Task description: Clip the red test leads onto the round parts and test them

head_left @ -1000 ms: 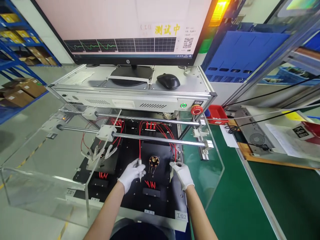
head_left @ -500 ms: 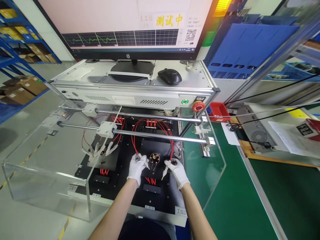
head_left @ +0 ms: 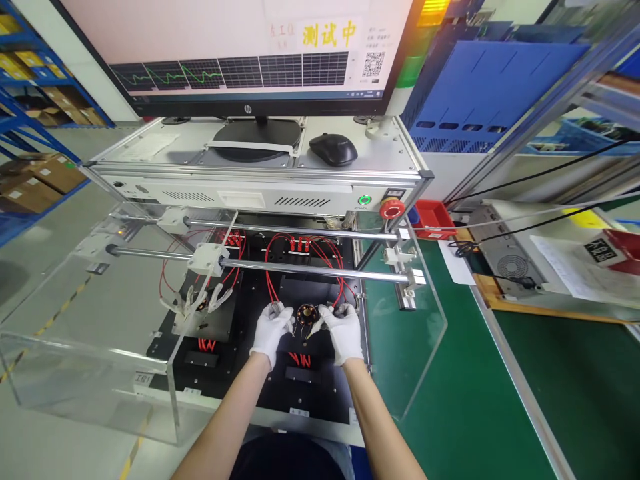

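A small round motor stator (head_left: 307, 314) with copper windings lies on the black plate of the right test station, its thin lead wires pointing toward me. To its left, my gloved left hand (head_left: 269, 332) is closed around a white-sleeved clip at the end of red wires; the fingers cover most of that clip. On the other side, my gloved right hand (head_left: 343, 332) pinches another white-sleeved clip (head_left: 316, 326), whose tip is at the stator's leads. Whether that tip grips a lead is too small to tell. Red wires (head_left: 270, 277) run from the clips to red terminals (head_left: 300, 244) behind.
A clear acrylic cover (head_left: 90, 360) encloses the left station, where white clips (head_left: 218, 298) surround another stator. Two metal rods (head_left: 315, 270) cross above the plates. A monitor (head_left: 250, 60) and mouse (head_left: 333, 149) stand on the cabinet, with a red emergency button (head_left: 392, 208) on its front.
My right hand has moved left with its clip, from beside the plate to the stator's leads. My left hand stays beside the stator, still holding its clip. The view has shifted slightly.
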A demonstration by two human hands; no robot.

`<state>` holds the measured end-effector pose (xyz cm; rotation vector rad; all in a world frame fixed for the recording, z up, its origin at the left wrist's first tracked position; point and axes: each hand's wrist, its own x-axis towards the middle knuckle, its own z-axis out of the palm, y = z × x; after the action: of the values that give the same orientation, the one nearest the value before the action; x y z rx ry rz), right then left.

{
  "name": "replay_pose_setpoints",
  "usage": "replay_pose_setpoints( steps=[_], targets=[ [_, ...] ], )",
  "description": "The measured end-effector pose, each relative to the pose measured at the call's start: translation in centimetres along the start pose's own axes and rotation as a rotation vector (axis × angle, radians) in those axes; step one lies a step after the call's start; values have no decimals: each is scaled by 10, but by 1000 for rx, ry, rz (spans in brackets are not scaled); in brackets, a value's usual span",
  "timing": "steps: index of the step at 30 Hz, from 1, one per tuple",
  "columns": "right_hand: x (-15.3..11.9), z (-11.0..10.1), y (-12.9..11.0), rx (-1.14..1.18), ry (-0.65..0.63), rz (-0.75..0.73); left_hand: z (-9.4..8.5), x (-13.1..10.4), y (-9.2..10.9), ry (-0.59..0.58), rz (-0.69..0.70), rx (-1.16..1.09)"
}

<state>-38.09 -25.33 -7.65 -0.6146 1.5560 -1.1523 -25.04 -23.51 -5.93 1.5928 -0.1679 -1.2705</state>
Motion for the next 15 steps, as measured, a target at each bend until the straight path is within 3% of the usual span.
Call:
replay_pose_setpoints(
  steps=[5,13,15],
  targets=[
    [-9,9,-9,-286,95,-83,-4,8,-6,-52,78,63],
    [-13,14,-8,-364,118,-80,-7,15,-6,-29,170,158],
    [-12,15,-5,-360,116,-80,-8,11,-2,8,281,278]
  ],
)
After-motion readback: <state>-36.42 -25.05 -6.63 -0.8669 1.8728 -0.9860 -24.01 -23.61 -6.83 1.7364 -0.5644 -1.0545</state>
